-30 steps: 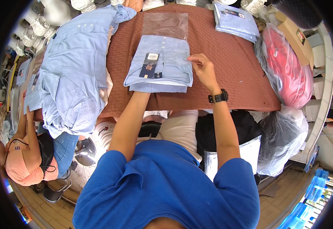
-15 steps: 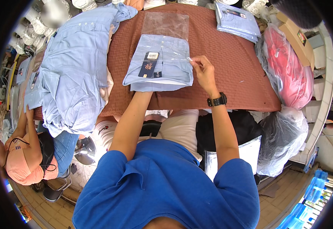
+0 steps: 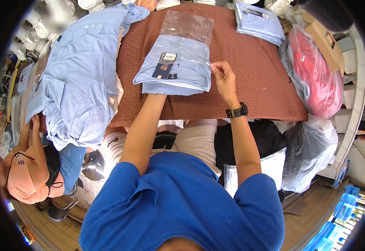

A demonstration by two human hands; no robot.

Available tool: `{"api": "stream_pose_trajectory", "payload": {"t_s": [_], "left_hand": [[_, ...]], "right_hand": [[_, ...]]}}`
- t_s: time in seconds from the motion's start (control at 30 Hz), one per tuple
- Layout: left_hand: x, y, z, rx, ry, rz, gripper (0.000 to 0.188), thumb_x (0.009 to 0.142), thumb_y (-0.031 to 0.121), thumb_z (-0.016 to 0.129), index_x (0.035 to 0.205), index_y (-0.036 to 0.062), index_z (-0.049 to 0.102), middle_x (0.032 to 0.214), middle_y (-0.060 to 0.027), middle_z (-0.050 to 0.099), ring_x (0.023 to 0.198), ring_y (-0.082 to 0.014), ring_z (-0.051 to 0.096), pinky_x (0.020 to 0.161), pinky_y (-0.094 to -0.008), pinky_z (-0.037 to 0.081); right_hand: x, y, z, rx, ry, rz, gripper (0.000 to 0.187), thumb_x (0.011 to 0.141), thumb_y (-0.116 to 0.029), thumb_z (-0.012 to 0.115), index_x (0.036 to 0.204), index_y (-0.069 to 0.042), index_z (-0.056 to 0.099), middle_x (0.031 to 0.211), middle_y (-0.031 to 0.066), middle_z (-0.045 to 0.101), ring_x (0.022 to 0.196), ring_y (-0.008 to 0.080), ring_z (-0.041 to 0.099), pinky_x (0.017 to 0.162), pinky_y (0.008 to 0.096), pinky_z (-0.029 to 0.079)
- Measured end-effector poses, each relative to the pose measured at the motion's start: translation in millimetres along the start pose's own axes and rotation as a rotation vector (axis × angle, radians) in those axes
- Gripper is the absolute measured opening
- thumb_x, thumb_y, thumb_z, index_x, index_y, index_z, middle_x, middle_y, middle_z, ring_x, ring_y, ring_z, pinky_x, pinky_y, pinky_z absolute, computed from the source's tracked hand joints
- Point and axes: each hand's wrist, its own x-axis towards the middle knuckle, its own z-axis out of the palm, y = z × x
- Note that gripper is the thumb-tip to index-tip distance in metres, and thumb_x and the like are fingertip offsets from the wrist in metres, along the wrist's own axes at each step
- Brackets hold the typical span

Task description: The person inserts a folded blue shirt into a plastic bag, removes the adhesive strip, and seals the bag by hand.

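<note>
A folded light blue shirt with a dark hang tag lies in front of me, most of it inside a clear plastic bag. The bag's far part stretches flat beyond the shirt. My left hand goes in under the shirt's near edge; only the wrist shows and its fingers are hidden. At the shirt's right side my right hand, with a black watch on the wrist, pinches the bag's clear edge between thumb and fingertips.
A heap of light blue shirts covers the table's left side. Bagged folded shirts lie at the far right on the brown tablecloth. Red goods in clear plastic stand beside the right edge. A co-worker sits at the left.
The shirt and my left hand have shifted slightly away from me. The bag's far end has swung a little to the right. My right hand keeps its pinch in nearly the same place.
</note>
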Motion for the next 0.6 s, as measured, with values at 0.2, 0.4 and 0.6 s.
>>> {"api": "stream_pose_trajectory", "payload": {"t_s": [0.2, 0.4, 0.6], "left_hand": [[0, -1, 1, 0.009, -0.004, -0.004, 0.071, 0.108, 0.050, 0.035, 0.159, 0.0005, 0.026, 0.163, -0.0215, 0.031, 0.147, -0.0392, 0.037, 0.122, -0.0561, 0.032], [-3, 1, 0, 0.016, -0.013, -0.019, 0.072, 0.108, 0.050, 0.036, 0.159, 0.0007, 0.026, 0.163, -0.0215, 0.031, 0.147, -0.0394, 0.037, 0.122, -0.0564, 0.032], [-1, 14, -5, 0.036, -0.023, -0.027, 0.072, 0.108, 0.050, 0.036, 0.159, 0.0009, 0.025, 0.164, -0.0215, 0.030, 0.148, -0.0396, 0.036, 0.122, -0.0566, 0.033]], "right_hand": [[-3, 7, 1, 0.368, 0.011, 0.222, 0.014, 0.100, -0.011, 0.069, 0.111, -0.003, 0.065, 0.104, 0.0035, 0.066, 0.088, 0.0116, 0.063, 0.079, 0.0283, 0.055], [-10, 25, 11, 0.595, 0.062, 0.717, 0.034, 0.108, -0.031, 0.054, 0.126, -0.002, 0.059, 0.117, 0.0106, 0.062, 0.094, 0.0182, 0.062, 0.083, 0.0360, 0.056], [-6, -7, 15, 0.638, -0.175, 0.994, 0.061, 0.109, -0.048, 0.043, 0.141, 0.004, 0.050, 0.132, 0.0174, 0.060, 0.119, 0.0287, 0.060, 0.100, 0.0494, 0.052]]}}
